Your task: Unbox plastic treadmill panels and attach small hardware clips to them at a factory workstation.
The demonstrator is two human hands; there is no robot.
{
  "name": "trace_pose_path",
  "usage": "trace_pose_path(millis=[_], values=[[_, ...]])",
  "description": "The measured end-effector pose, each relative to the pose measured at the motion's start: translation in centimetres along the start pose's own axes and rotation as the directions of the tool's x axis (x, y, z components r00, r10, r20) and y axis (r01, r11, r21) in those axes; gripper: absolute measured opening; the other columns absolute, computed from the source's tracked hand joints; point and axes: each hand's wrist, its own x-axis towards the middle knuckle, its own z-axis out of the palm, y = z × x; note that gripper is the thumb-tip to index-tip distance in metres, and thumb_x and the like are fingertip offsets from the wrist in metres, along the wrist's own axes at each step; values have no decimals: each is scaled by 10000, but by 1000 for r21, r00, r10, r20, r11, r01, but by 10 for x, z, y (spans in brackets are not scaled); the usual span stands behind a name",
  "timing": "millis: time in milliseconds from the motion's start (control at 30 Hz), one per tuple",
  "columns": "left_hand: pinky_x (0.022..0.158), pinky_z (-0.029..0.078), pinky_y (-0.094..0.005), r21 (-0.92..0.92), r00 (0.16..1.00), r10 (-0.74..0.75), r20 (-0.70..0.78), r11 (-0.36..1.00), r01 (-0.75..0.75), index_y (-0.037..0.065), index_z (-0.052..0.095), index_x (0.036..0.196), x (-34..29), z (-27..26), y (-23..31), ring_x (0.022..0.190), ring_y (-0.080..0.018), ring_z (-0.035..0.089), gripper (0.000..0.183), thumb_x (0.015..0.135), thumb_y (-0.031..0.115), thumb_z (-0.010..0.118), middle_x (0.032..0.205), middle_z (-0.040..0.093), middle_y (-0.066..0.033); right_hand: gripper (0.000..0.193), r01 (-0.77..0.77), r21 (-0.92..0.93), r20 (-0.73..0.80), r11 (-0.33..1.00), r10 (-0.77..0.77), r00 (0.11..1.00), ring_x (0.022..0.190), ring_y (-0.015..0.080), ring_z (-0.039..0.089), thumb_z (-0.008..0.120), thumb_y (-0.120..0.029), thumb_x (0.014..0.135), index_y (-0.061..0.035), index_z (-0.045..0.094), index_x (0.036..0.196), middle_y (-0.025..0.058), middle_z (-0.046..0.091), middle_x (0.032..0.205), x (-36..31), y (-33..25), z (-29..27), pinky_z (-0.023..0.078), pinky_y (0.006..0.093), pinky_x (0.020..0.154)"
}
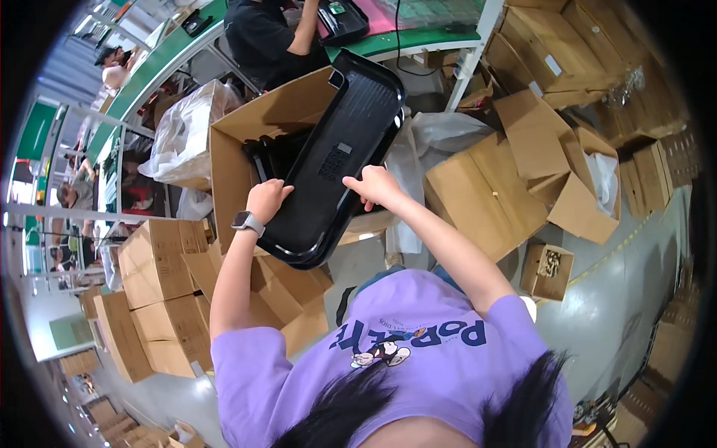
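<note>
Black plastic tray (328,142): hold aslant over the open carton (226,179), with left hand (267,200) and right hand (377,187) in a pinching grip on opposite long edges, balancing evenly and avoiding scrapes against the carton's walls.

Light is bright and fairly even, with soft shadows. White glints line the glossy edges of the tray (340,138), and a pale sheen lies on the floor (616,272). The far left looks hazy, washed out; fisheye distortion bends the bench (159,66), and black vignetting swallows the corners.
</note>
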Motion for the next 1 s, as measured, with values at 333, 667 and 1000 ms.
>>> trace_pose_path(millis=[333, 667, 1000], values=[[655, 481, -463, -103, 994, -46, 97, 993, 56, 23, 574, 685, -5, 6, 3, 729, -364, 605, 424, 888, 393, 534, 711, 621, -181, 612, 32, -185, -157, 982, -62, 986, 499, 203, 634, 493, -525, 880, -9, 603, 568, 75, 607, 514, -23, -2, 0, 519, 355, 572], [638, 483, -487, -74, 970, -244, -24, 968, 242, 53, 635, 718, -11, 1, 19, 732, -389, 611, 493, 893, 488, 485, 737, 635, -190, 423, -177, 395, 29, 901, 180, 983, 513, 157, 621, 505, -391, 918, 6, 628, 838, 90, 618, 618, -95, 115, -8, 508, 300, 525], [542, 439, -283, -656, 955, -60, -291, 739, -153, -18, 649, 808, 23, -93, 205, 580, -160, 580, 114, 867, 44, 574, 699, 632, -109, 376, -367, 526, -281, 767, 564, 776, 515, 190, 623, 513, -360, 899, -18, 632, 797, 82, 628, 622, -223, 315, 25, 494, 336, 516]])
